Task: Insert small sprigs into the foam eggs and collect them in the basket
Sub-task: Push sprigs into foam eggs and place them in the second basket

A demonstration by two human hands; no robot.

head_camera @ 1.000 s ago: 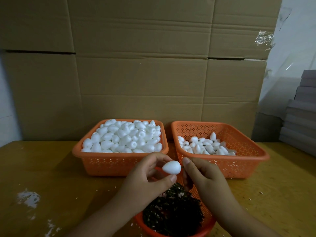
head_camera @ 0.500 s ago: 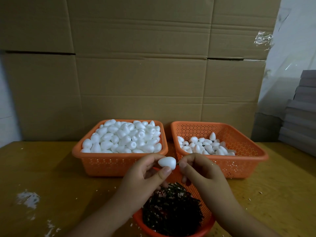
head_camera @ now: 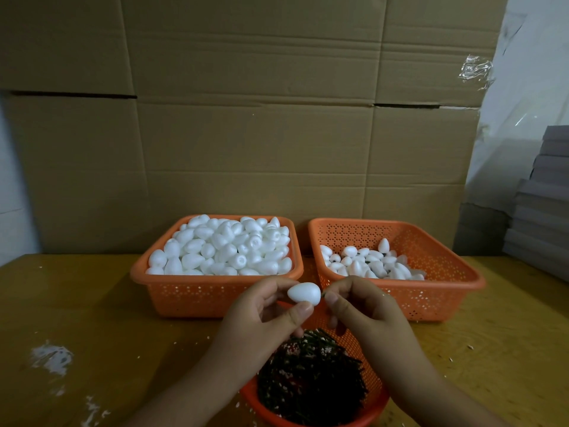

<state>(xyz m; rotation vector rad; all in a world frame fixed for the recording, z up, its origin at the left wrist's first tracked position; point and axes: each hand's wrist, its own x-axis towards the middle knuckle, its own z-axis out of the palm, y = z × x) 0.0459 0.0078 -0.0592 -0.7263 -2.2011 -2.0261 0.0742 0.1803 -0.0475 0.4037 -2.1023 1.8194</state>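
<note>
1. Left hand (head_camera: 261,315): holds one white foam egg (head_camera: 304,293) between thumb and curled fingers (head_camera: 303,310). The egg lies on its side, narrow end pointing to 3 o'clock, raised above the desk (head_camera: 92,318).
2. Right hand (head_camera: 363,306): thumb and forefinger pressed together in a pinch right at the egg's narrow tip. A thin dark sprig (head_camera: 323,293) just shows between the pinch and the egg; too small to tell whether it has entered the foam.
3. Both hands meet at frame centre, above the far rim of the round orange basket (head_camera: 374,383) at 6 o'clock. That basket holds a heap of dark sprigs (head_camera: 311,377) flecked with white crumbs.
4. At 11 o'clock from the hands: a square orange basket (head_camera: 215,294) heaped full with plain foam eggs (head_camera: 221,248).
5. At 1 o'clock from the hands: a second square orange basket (head_camera: 431,297), only its floor covered by a shallow layer of eggs (head_camera: 369,263). A dark spot shows on at least one of them.
6. The two square baskets stand side by side, nearly touching, well back on the desk.
7. Desk surface: yellowish wood, with white foam crumbs scattered about and a white smear (head_camera: 50,357) at 8 o'clock.
8. Behind the baskets, at 12 o'clock: a wall of large cardboard boxes (head_camera: 246,134). At 3 o'clock, far edge: a stack of grey flat boxes (head_camera: 545,195).
</note>
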